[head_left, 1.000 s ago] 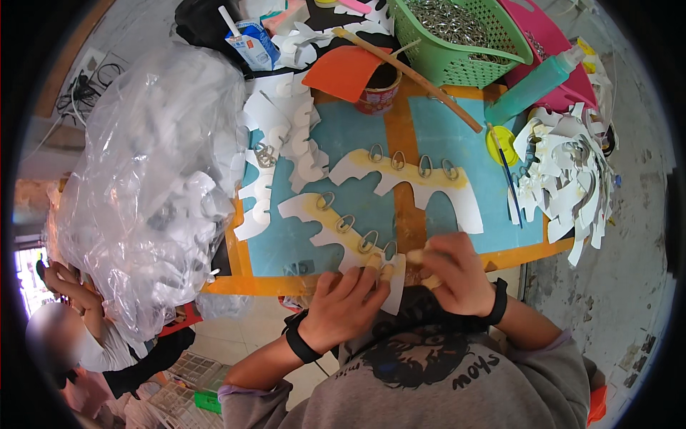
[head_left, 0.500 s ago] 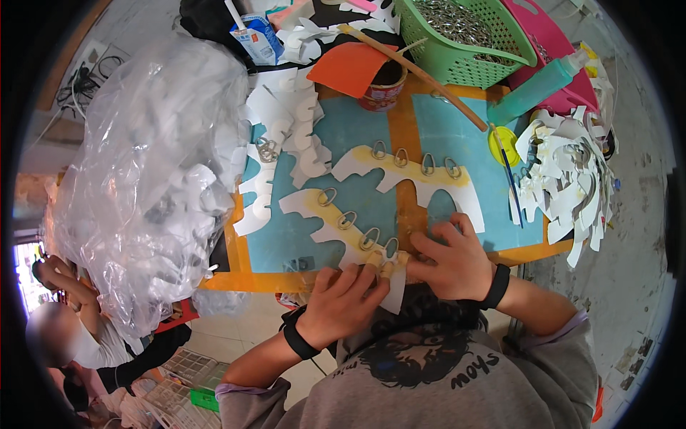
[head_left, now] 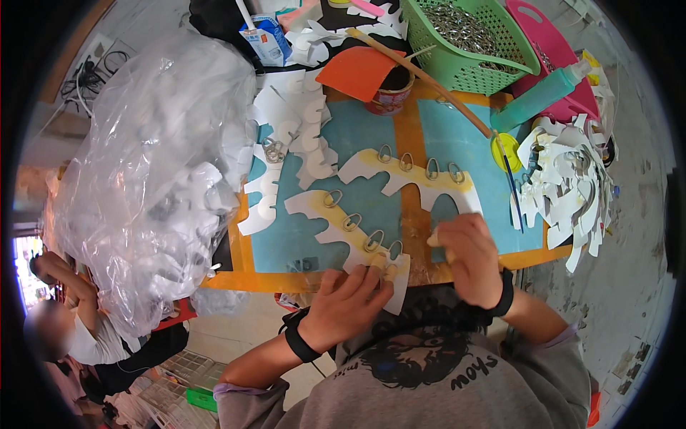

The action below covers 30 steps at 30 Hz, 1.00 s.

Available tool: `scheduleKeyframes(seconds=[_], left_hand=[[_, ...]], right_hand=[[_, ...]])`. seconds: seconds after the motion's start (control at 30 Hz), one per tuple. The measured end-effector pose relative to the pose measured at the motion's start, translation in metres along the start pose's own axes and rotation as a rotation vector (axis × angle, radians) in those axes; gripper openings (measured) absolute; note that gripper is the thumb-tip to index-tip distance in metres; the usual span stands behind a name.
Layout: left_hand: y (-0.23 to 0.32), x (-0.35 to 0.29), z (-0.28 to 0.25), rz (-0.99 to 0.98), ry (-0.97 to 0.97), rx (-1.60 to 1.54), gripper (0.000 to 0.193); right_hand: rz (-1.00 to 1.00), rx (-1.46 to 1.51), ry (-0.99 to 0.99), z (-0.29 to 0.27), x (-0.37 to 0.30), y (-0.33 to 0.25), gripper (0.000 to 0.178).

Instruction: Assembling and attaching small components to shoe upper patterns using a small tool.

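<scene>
A white scalloped strip [head_left: 336, 232] with yellowish smears lies at the near table edge, metal loops along its upper side. My left hand [head_left: 346, 297] grips its near right end, pale finger covers on two fingertips pressing beside the last loop [head_left: 395, 249]; the thumb is hidden. To the right, apart from this strip, my right hand [head_left: 471, 259] hovers over the table edge. Its fingers are bent, and one covered fingertip stands out to the left; nothing shows in it. Just beyond lies a second smeared white strip [head_left: 411, 179], likewise fitted with several loops.
White strips [head_left: 268, 189] lie left, beside a big clear plastic bag [head_left: 150, 171]. At right are a white strip pile [head_left: 572, 186], yellow lid [head_left: 506, 152] and brush [head_left: 511, 187]. Behind stand a green basket [head_left: 493, 75] of metal loops, a bottle [head_left: 539, 100] and a wooden stick [head_left: 429, 86].
My right hand has drawn off the near strip's end and shifted right. My left hand stays on the strip. The whole view has shifted slightly.
</scene>
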<state>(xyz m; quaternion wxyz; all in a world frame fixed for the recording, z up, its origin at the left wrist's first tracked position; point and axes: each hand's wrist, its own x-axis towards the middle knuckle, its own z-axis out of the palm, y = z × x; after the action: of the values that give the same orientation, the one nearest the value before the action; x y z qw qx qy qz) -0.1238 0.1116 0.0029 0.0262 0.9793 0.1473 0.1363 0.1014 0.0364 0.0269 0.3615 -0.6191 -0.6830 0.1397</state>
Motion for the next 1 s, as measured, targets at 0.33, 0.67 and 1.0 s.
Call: scheduleKeyframes(seconds=[0.33,0.67,1.0], left_hand=[[-0.007,-0.01,-0.003,0.008,-0.015,-0.125,0.031],[-0.009,-0.008,0.0,0.002,0.044,-0.038,0.028],[0.003,-0.008,0.007,-0.061,0.054,-0.051,0.023]], right_hand=[[-0.207,-0.156,-0.052,0.026,-0.025,-0.009,0.041],[-0.252,-0.36,-0.164,0.019,-0.035,-0.006,0.036],[0.153,0.042,0.017,0.019,0.018,-0.02,0.037]])
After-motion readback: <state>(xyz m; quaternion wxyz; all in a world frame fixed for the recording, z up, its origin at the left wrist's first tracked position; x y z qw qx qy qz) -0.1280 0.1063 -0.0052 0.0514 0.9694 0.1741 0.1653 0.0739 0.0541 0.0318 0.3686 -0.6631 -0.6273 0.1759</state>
